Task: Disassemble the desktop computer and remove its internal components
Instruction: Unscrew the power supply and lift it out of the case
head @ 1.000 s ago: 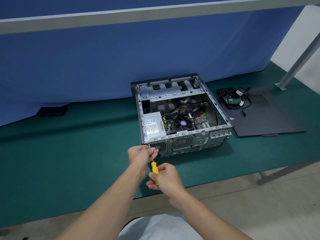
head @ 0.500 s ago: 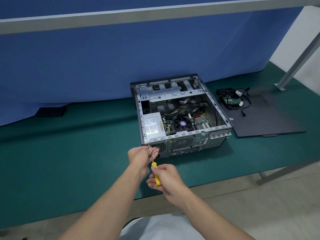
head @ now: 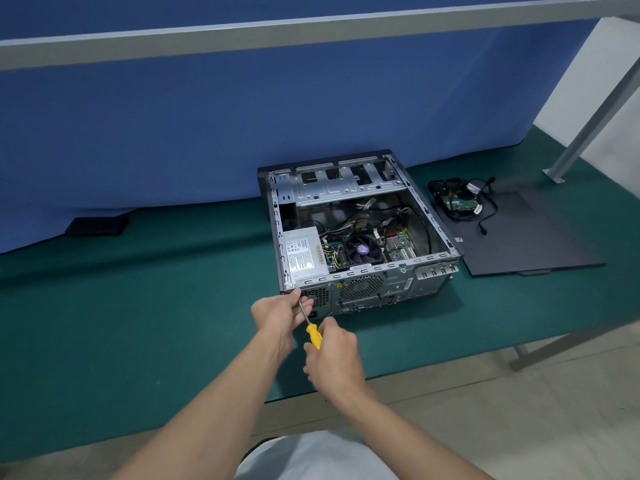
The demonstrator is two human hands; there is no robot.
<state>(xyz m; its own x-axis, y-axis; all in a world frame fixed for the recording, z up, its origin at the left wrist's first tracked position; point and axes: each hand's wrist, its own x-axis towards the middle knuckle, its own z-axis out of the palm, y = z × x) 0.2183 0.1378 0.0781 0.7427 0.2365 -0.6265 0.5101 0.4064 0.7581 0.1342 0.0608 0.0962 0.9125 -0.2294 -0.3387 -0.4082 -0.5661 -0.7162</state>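
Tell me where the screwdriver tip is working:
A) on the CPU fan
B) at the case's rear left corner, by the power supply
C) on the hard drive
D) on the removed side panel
B: the screwdriver shaft runs up to the rear left corner of the case, just below the power supply. The right hand grips the handle and the left hand pinches the shaft.

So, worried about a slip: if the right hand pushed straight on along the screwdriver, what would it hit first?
Likely the left hand, whose fingers steady the screwdriver shaft; beyond them, the computer case rear corner. Depth is unclear.
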